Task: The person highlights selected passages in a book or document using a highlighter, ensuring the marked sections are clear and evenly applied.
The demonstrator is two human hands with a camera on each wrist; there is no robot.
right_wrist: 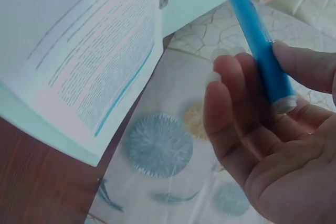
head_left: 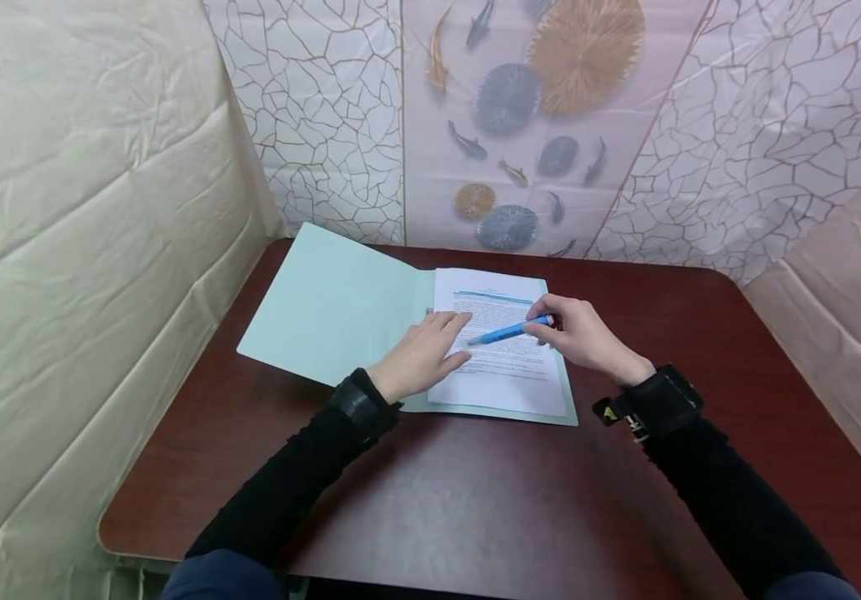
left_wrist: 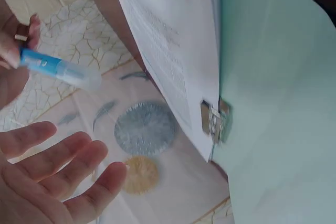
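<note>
marker (head_left: pixel 503 333): smooth plastic | sheets (head_left: pixel 501 387): matt paper | clip (left_wrist: pixel 213 120): shiny metal | table (head_left: pixel 475 492): wood-look (faintly glossy)

printed text (head_left: pixel 499 313) illegibly small

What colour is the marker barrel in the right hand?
The marker barrel is bright blue, shown best in the right wrist view.

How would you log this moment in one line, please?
left hand: fingers extended over paper | right hand: pinches blue marker | paper: in open folder | metal clip: at paper's edge | folder: on table
</note>
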